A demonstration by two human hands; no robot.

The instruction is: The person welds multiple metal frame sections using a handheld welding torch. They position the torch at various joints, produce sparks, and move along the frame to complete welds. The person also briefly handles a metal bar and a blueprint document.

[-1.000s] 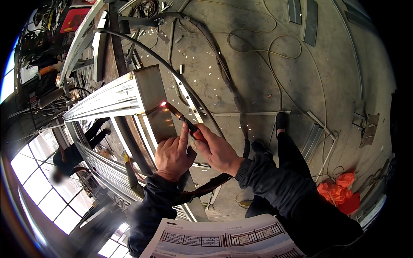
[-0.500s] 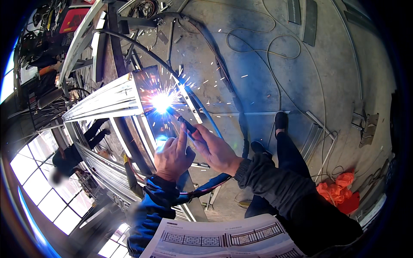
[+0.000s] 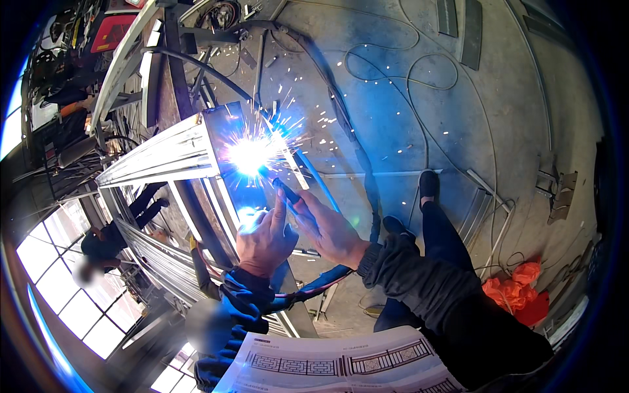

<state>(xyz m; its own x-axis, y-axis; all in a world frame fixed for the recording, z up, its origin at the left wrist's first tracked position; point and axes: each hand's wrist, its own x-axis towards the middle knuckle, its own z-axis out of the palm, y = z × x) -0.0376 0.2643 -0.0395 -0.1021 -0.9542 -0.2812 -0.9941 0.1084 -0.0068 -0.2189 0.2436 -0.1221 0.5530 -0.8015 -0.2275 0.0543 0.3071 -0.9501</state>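
My right hand (image 3: 327,226) is closed around a dark welding torch (image 3: 286,190), its tip pointed up and left into a glaring white-blue arc (image 3: 252,155). Beside it, my left hand (image 3: 265,239) has its index finger stretched along the torch, seemingly touching it. The other left fingers curl under, so anything inside them is hidden. Sparks fly around the arc at the end of a bundle of pale metal bars (image 3: 164,154). Glare hides the joint and the torch tip. A dark rectangular steel beam (image 3: 203,209) runs just left of my left hand.
A blue hose (image 3: 318,180) and a thick dark cable (image 3: 341,108) cross the concrete floor. Printed sheets with railing drawings (image 3: 341,357) lie below my forearms. Orange plastic (image 3: 514,295) is at lower right. Another person (image 3: 108,239) is at left; a second blurred head (image 3: 204,324) is near my left sleeve.
The arc's glare has grown and spread rightward, with sparks scattered more widely. My hands and the torch stay in nearly the same place. The blurred head near my left sleeve shows more fully.
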